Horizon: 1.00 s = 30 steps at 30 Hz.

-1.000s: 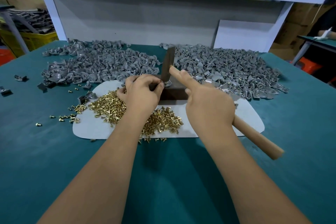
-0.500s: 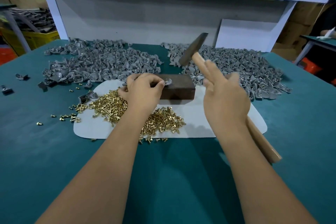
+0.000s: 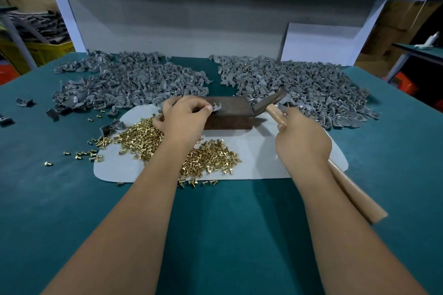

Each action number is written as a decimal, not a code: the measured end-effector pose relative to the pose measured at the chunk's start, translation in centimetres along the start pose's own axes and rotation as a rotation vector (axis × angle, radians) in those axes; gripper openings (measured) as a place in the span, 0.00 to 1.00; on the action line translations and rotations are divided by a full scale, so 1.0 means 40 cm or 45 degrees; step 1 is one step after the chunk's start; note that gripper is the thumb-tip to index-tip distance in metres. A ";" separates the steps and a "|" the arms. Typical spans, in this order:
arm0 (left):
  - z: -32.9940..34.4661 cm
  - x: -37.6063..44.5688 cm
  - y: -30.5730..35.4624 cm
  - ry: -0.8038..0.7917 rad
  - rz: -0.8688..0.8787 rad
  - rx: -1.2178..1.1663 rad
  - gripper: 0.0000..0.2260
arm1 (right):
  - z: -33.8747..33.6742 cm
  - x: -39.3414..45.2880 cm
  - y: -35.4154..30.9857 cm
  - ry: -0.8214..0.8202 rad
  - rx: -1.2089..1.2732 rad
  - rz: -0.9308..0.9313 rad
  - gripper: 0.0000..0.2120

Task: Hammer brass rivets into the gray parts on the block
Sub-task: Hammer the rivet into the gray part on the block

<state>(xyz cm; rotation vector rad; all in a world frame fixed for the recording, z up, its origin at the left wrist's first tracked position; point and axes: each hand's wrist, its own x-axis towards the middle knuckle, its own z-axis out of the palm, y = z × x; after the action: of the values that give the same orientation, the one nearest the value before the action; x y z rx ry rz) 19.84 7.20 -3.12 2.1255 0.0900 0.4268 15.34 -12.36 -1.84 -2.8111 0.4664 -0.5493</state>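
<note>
Since half a second ago you have swung the hammer (image 3: 268, 100) down and off to the right, so its dark head now sits low just beside the right end of the block (image 3: 230, 112) rather than raised over it. Your right hand (image 3: 303, 140) curls around the wooden handle, and it seems to pinch a gray part at the fingertips, though that spot is too small to be sure. Your left hand (image 3: 184, 117) pinches a gray part (image 3: 216, 107) with thumb and fingers on the block's top left edge, wrist over the brass rivets (image 3: 148, 139) heaped on the white mat (image 3: 263, 158).
</note>
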 end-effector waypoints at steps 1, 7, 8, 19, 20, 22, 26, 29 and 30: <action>0.000 0.000 0.000 0.001 0.002 0.001 0.07 | 0.002 -0.001 -0.003 -0.014 -0.009 0.000 0.13; 0.001 -0.003 0.002 -0.007 0.024 0.054 0.07 | 0.001 0.000 -0.012 -0.054 -0.109 0.006 0.08; 0.001 -0.004 0.002 -0.006 0.031 0.074 0.06 | -0.003 0.001 -0.018 -0.026 -0.136 -0.018 0.12; 0.002 -0.003 0.001 0.022 0.134 0.138 0.05 | 0.038 0.052 -0.192 -0.078 0.232 -0.403 0.22; 0.001 -0.001 0.001 0.017 0.141 0.133 0.05 | 0.049 0.057 -0.200 -0.069 0.182 -0.414 0.23; 0.000 0.000 0.001 0.015 0.145 0.118 0.05 | 0.069 0.063 -0.211 -0.035 0.109 -0.440 0.25; 0.002 0.000 -0.001 0.039 0.148 0.125 0.04 | 0.091 0.062 -0.217 0.031 0.040 -0.458 0.25; 0.005 0.002 -0.003 0.027 0.168 0.110 0.05 | 0.094 0.057 -0.220 0.093 -0.014 -0.486 0.23; 0.005 0.004 -0.004 0.020 0.177 0.104 0.05 | 0.096 0.054 -0.221 0.118 -0.042 -0.504 0.22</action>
<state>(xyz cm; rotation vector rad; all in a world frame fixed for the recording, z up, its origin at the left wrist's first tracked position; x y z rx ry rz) 20.06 7.15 -3.32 2.2172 -0.0323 0.5296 21.08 -4.32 -2.03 -2.9306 -0.0730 -0.7562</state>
